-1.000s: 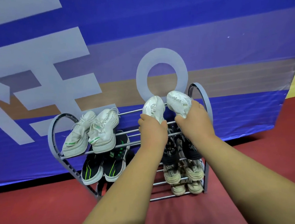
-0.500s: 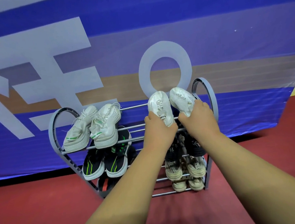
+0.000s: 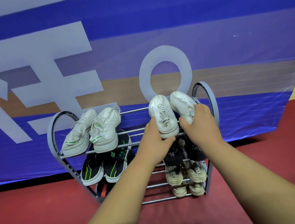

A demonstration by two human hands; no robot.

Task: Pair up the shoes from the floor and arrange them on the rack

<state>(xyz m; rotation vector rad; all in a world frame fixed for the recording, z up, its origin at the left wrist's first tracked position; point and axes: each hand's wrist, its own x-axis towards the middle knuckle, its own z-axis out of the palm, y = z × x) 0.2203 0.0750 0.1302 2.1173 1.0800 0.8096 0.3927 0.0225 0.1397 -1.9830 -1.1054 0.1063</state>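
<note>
Fingers [image 3: 169,139] of both hands wrap 2 white shoes [image 3: 163,117].

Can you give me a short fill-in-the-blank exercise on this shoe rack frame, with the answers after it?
1. Each hand grips one white shoe: the left hand holds the left white shoe and the right hand holds the right white shoe, both at the rack's ____ tier.
2. The black shoes under the white pair with green tabs have ____ stripes.
3. The rack stands on a ____ floor.

Answers: top; green; red
</note>
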